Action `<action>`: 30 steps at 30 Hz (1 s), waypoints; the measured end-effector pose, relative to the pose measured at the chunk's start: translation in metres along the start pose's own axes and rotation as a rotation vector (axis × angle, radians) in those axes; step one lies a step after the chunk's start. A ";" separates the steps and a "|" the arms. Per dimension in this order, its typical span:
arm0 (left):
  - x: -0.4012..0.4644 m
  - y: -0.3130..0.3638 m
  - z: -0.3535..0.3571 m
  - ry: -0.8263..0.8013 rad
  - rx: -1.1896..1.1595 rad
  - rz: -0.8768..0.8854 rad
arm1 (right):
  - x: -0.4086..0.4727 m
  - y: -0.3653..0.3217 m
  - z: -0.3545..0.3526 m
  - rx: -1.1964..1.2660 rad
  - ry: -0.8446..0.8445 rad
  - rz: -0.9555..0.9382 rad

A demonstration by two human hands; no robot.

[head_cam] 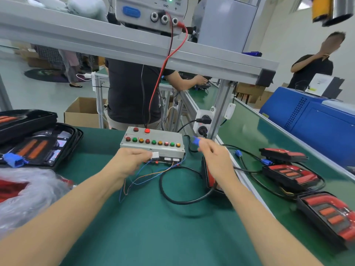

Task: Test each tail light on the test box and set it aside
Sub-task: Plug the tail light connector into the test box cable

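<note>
The grey test box [153,146] with rows of coloured buttons sits mid-table. My left hand [130,162] pinches a white connector [155,155] at the box's front edge, with thin wires trailing below. My right hand [217,156] holds a blue plug [196,140] up to the right of the box. That plug's black cable [172,196] loops across the mat to a tail light [210,179] standing on edge, mostly hidden behind my right wrist. Three red tail lights [292,175] lie on the belt to the right.
Black trays with tail lights [38,146] and a blue plug [14,160] fill the left side, with plastic wrap [28,192] in front. An aluminium rail [134,45] and power supply [149,12] hang overhead. A blue machine [311,116] stands at right. Other people stand behind the bench.
</note>
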State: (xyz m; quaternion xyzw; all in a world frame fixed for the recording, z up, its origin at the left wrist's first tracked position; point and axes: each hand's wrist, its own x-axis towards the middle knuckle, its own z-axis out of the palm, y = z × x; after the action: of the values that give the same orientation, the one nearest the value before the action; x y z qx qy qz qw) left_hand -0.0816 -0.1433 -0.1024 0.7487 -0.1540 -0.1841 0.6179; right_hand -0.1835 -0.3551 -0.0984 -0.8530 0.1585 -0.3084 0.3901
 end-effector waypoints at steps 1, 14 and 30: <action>0.000 0.002 0.003 -0.030 -0.033 0.004 | -0.002 -0.002 0.006 0.055 -0.053 -0.005; 0.004 0.004 0.005 -0.183 -0.109 0.025 | -0.016 -0.016 0.023 0.434 -0.237 0.002; 0.017 0.011 0.010 -0.296 0.078 0.008 | -0.029 -0.010 0.037 0.370 -0.161 0.055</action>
State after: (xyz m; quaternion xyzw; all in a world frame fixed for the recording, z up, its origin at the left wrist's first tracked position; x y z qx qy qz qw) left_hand -0.0718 -0.1619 -0.0952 0.7361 -0.2536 -0.2838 0.5598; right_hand -0.1816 -0.3128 -0.1211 -0.7839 0.0904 -0.2526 0.5599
